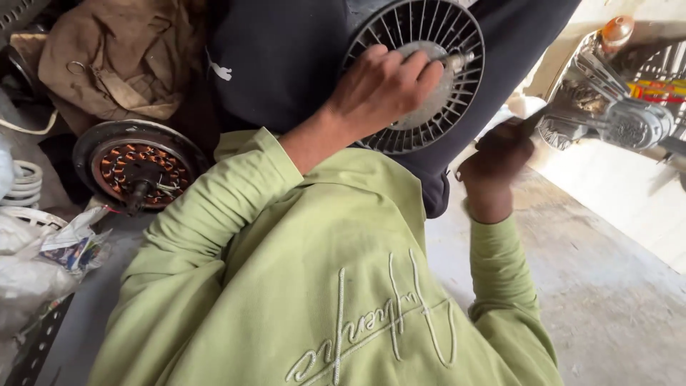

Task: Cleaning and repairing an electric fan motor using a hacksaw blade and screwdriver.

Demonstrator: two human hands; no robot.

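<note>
- Left hand (382, 89): fingers curled over the grey domed hub of a round, dark, finned metal motor housing (421, 71), pressing on it.
- Housing rests on a dark-clothed lap, far centre of the scene.
- Right hand (496, 161): closed around a dark tool handle (532, 123); the tool's tip cannot be made out.
- Left of the lap: a round stator with copper windings (136, 166) lies on the floor.
- Far right: a motorcycle engine (614, 107).
</note>
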